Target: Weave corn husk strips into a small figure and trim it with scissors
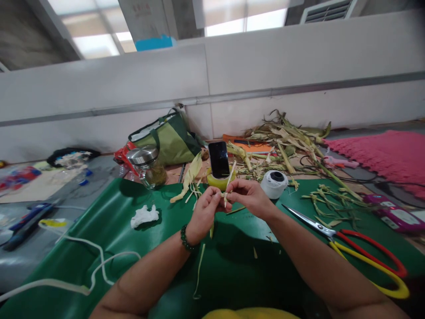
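Note:
My left hand (208, 207) and my right hand (250, 197) meet over the green mat, fingers pinched. Between them is a small pale piece of corn husk (226, 199), with one strip (231, 170) sticking up above the fingers. Both hands grip it; its exact shape is partly hidden by the fingertips. Just behind stands a dark-screened phone (218, 159), propped on a roll of yellow tape (214, 179). A spool of white thread (274, 184) is close to my right hand. A larger dry husk (191, 177) lies beyond my left hand.
Large scissors (345, 248) with red and yellow handles lie at the right. A glass jar (149, 168), green bag (169, 137) and crumpled tissue (144, 216) are at the left. Husk piles (285, 137) spread behind. A white cord (76, 287) crosses the green mat (126, 252).

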Available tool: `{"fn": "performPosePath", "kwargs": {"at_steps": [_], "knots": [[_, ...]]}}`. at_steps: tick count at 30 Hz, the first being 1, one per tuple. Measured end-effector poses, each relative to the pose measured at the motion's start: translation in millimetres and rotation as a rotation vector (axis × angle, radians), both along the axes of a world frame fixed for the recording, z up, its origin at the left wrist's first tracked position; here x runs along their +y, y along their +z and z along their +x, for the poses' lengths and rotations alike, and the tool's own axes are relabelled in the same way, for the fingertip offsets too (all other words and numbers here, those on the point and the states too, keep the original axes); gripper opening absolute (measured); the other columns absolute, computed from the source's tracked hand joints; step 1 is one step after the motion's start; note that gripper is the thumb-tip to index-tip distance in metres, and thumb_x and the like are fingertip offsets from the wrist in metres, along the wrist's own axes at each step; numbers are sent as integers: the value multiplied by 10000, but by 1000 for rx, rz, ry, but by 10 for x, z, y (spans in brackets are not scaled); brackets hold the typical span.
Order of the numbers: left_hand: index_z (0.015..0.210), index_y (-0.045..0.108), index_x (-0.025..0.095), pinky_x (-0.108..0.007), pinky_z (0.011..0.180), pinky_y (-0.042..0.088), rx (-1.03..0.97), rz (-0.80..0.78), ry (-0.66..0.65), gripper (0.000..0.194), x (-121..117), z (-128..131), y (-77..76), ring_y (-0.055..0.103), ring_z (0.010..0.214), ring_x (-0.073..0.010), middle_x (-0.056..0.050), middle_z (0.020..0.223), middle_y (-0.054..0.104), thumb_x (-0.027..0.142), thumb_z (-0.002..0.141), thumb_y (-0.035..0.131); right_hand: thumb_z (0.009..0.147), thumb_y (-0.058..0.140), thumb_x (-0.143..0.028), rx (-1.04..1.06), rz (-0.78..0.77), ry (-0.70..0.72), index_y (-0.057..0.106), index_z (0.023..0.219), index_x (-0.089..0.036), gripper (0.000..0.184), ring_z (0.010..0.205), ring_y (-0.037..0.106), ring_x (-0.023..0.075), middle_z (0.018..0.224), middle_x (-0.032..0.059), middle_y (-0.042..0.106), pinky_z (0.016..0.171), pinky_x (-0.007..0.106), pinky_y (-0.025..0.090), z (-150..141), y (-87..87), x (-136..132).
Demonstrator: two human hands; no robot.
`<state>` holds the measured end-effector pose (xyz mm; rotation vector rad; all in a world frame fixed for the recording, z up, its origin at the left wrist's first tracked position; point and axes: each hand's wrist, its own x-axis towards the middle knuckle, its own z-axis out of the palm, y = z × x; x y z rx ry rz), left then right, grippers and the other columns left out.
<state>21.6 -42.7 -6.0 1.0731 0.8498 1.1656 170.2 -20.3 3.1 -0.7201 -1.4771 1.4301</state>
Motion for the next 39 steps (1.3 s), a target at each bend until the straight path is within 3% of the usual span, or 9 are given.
{"fn": "performPosePath", "kwargs": {"at_steps": [6,11,15,21,28,34,39], "knots": [[864,570,152,-249,627,523,-12,-17,-19,414,6,-10,13,633,593,-124,11,623,642,483,678,736,685,708,-318,-86,40,-94,623,731,-168,179,542,580,115,596,-15,621,560,260,483,6,-25,17],[731,567,149,-236,608,518,5,29,52,362,29,-23,27,606,543,-103,17,585,635,453,666,753,668,734,-318,-50,63,-152,630,856,-181,254,626,606,124,701,-2,652,606,264,510,-8,-26,9],[743,562,162,-235,597,513,-36,29,80,362,64,-43,35,592,529,-99,31,564,630,443,645,767,696,725,-379,12,23,-127,629,936,-185,323,704,637,133,820,23,671,674,288,539,19,-11,25],[751,543,169,-212,560,489,-66,17,61,389,75,-66,64,579,510,-89,43,549,622,451,628,781,709,700,-462,-87,10,-110,627,723,-166,305,564,573,105,641,-9,609,575,256,506,26,-13,36],[733,524,170,-209,567,492,-8,61,36,367,59,-81,54,593,521,-91,41,565,616,459,682,745,716,670,-506,-170,5,-44,565,665,-168,358,476,479,84,555,-31,531,473,228,416,15,10,-19],[738,486,184,-238,577,509,-9,98,71,380,66,-112,25,610,547,-110,43,601,606,503,725,692,784,584,-491,-190,118,-112,467,660,-194,342,474,412,79,538,-55,437,453,212,352,-38,-18,-41],[726,487,180,-216,555,476,-8,83,31,384,43,-73,34,558,536,-89,42,608,584,500,718,698,821,503,-368,-327,297,-221,449,656,-204,239,500,409,92,573,-28,490,475,224,335,-96,-66,-53]]}}
